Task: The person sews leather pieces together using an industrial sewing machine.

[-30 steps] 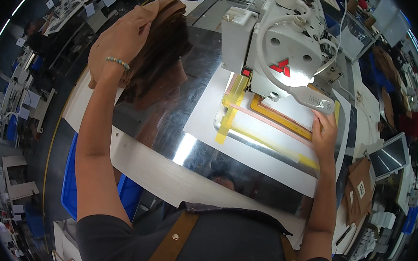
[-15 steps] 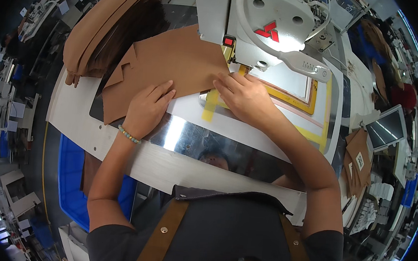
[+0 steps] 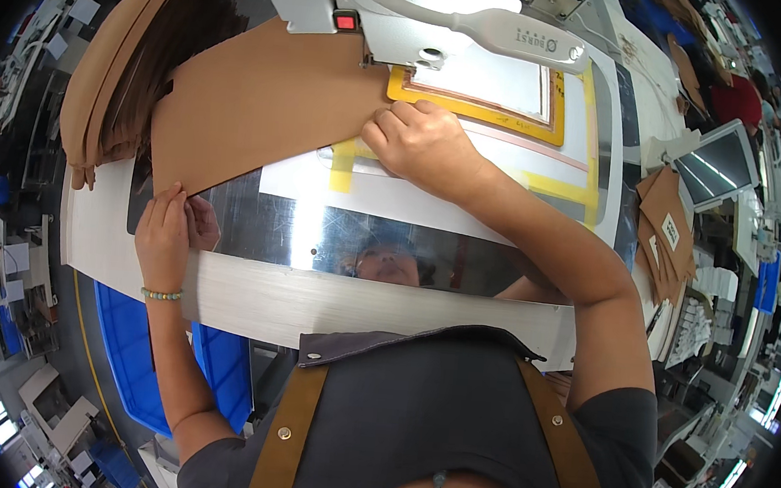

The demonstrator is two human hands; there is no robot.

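Note:
A smooth brown flat piece (image 3: 264, 106) lies slanted across the steel plate (image 3: 272, 235) and white sheet, reaching under the white machine head (image 3: 491, 9). My left hand (image 3: 162, 231) has its fingers closed on the piece's lower-left corner. Bent over the piece's right end are the fingers of my right hand (image 3: 417, 145), pinched at its edge beside a yellow frame (image 3: 471, 110) that surrounds a white inner panel. Strips of yellow tape (image 3: 341, 174) mark the white sheet. A thick stack of curved brown pieces (image 3: 99, 102) stands on the left, touching or very near the flat piece.
A blue bin (image 3: 224, 378) sits below the table's front-left edge (image 3: 249, 297). On the right are a small screen (image 3: 710, 164) on a stand and loose brown pieces (image 3: 663, 224) with pale patches. Other workstations line both sides in the distance.
My left hand left the stack and a flat piece now lies under the machine. That piece has since shifted left and turned, left hand moving to its corner. My right hand came leftward onto it.

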